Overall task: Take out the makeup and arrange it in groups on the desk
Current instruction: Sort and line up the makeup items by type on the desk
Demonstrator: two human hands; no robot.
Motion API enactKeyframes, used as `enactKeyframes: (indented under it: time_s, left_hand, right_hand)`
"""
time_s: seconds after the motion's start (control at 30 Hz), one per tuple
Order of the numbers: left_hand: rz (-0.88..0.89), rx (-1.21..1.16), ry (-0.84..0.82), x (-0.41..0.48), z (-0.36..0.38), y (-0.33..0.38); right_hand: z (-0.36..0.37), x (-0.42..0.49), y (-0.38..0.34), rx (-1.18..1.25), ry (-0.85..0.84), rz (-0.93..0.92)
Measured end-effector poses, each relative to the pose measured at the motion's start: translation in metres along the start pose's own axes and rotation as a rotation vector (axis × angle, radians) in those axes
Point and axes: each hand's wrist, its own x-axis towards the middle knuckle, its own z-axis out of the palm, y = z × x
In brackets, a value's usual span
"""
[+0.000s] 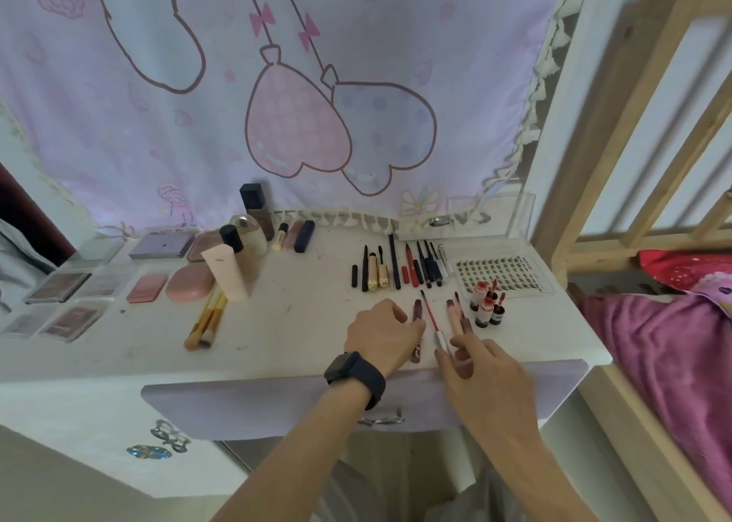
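The left hand [380, 335] hovers low over the desk with its fingers curled, and its fingertips meet a dark lip tube [418, 309] that lies lengthwise along their right side; whether they pinch it or only touch it cannot be told. The right hand [485, 371] reaches forward with index and middle fingers nearly straight, and its thumb and fingertips are at the silver handle of a thin red wand [429, 313]. Its hold is also unclear.

A pale printed cloth [277, 85] hangs well beyond both hands. Pink bedding [665, 355] lies off to the right of the right hand. The white desk [297, 331] spreads under the hands, and a lilac drawer front [257, 402] sits below the wrists.

Far left of the left hand lie flat palettes [59, 286] in rows. Between these and the left hand stand bottles [253, 240], with brushes [206, 319] lying nearer. A lash tray [503, 272] lies beyond the right hand, with a clear box [467, 220] behind it. Straight ahead of both hands a row of pencils [412, 268] lies side by side. Small red bottles [487, 307] stand just beyond the right fingertips, and pink tubes [454, 317] lie between them and the wand. The left wrist wears a black watch [354, 373].
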Motion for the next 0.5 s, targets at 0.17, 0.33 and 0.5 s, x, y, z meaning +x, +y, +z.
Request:
enactKeyframes:
  time_s: [0.17,0.33,0.5]
  left_hand:
    - [0.041,-0.023,-0.041,-0.005,0.005,0.004]
    - [0.063,-0.046,-0.043,-0.003,0.008,0.008]
    - [0.073,-0.033,-0.040,-0.002,0.007,0.010]
  right_hand:
    - [0.002,-0.002,0.002,-0.021,-0.012,-0.038]
    - [0.001,-0.002,0.005,-0.027,-0.017,-0.060]
    - [-0.001,-0.004,0.007,-0.014,-0.004,-0.086]
